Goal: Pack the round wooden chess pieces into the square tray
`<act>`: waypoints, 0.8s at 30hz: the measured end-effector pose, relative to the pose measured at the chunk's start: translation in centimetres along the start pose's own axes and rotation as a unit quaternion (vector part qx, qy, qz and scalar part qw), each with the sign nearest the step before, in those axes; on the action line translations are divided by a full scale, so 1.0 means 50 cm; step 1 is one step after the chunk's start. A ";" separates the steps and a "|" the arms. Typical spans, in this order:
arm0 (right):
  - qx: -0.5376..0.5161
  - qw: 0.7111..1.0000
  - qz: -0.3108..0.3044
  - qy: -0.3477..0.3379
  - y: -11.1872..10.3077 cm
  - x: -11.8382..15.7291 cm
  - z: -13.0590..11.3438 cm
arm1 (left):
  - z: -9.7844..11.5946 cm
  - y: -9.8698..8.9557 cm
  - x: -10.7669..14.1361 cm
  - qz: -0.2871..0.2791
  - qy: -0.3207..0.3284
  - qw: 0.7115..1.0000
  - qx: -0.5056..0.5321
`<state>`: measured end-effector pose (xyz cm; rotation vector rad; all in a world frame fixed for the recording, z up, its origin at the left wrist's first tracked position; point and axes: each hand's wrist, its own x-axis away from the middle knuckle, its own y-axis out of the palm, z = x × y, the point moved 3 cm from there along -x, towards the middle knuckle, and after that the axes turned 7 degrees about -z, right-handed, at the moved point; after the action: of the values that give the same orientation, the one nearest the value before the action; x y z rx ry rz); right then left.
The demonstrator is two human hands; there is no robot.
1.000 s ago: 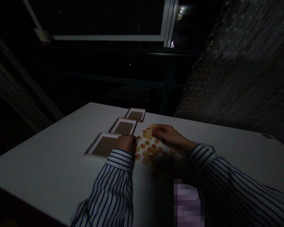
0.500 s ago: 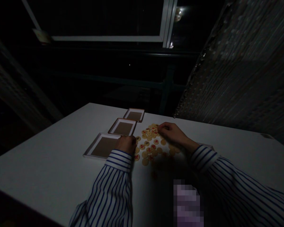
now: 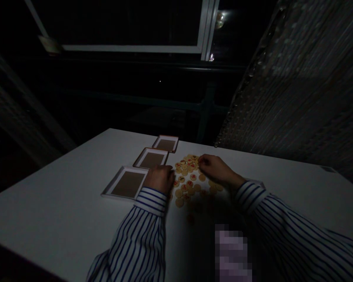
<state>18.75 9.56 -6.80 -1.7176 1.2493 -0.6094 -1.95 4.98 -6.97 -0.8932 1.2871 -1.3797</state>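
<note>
Left hand (image 3: 159, 178): curled beside round, yellowish, wood-like discs (image 3: 193, 177); grip unclear.
Right hand (image 3: 214, 167): curled, likewise unclear.
Discs: apparently being handled; fingertip precision needed next.

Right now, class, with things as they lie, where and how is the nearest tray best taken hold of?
Probably grip the nearest tray by its left wall, coming from the left and pinching the wall inside and out. The tray lies flat, open side up, so that raised wall offers an edge. The right end looks poorer: the left grip partly hides it.
</note>
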 end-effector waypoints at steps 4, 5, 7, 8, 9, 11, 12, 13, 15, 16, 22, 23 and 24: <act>0.073 0.997 -0.028 -0.015 0.013 -0.008 -0.020 | 0.000 0.003 -0.002 0.020 -0.019 0.999 0.019; 0.086 0.996 -0.033 -0.015 0.016 -0.010 -0.024 | -0.001 0.003 -0.002 0.023 -0.023 0.999 0.021; 0.109 0.993 -0.038 -0.012 0.022 -0.014 -0.030 | -0.005 0.005 -0.004 0.032 -0.034 0.999 0.023; 0.119 0.992 -0.040 -0.009 0.024 -0.015 -0.032 | -0.006 0.006 -0.005 0.036 -0.040 0.998 0.023; 0.127 0.991 -0.043 -0.007 0.026 -0.016 -0.034 | -0.008 0.007 -0.006 0.040 -0.046 0.998 0.022; 0.141 0.989 -0.050 -0.004 0.029 -0.017 -0.037 | -0.011 0.009 -0.009 0.044 -0.062 0.997 0.018; 0.147 0.988 -0.055 -0.002 0.030 -0.017 -0.038 | -0.012 0.010 -0.010 0.044 -0.067 0.997 0.016; 0.153 0.986 -0.059 0.001 0.031 -0.017 -0.039 | -0.014 0.011 -0.011 0.045 -0.070 0.996 0.014; 0.164 0.984 -0.068 0.010 0.031 -0.017 -0.040 | -0.016 0.010 -0.011 0.046 -0.077 0.996 0.013; 0.168 0.983 -0.071 0.014 0.031 -0.017 -0.040 | -0.016 0.009 -0.010 0.048 -0.080 0.996 0.013; 0.192 0.979 -0.066 0.003 0.029 -0.020 -0.052 | -0.015 -0.008 0.002 0.072 -0.100 0.992 0.021; 0.193 0.979 -0.064 0.000 0.029 -0.022 -0.058 | -0.015 -0.010 0.004 0.077 -0.103 0.992 0.021; 0.191 0.979 -0.064 -0.007 0.029 -0.024 -0.064 | -0.015 -0.012 0.005 0.080 -0.107 0.991 0.020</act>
<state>15.06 9.36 -6.40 -1.4807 0.9424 -0.8529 -2.81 4.87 -6.51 -0.8660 1.1387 -1.1478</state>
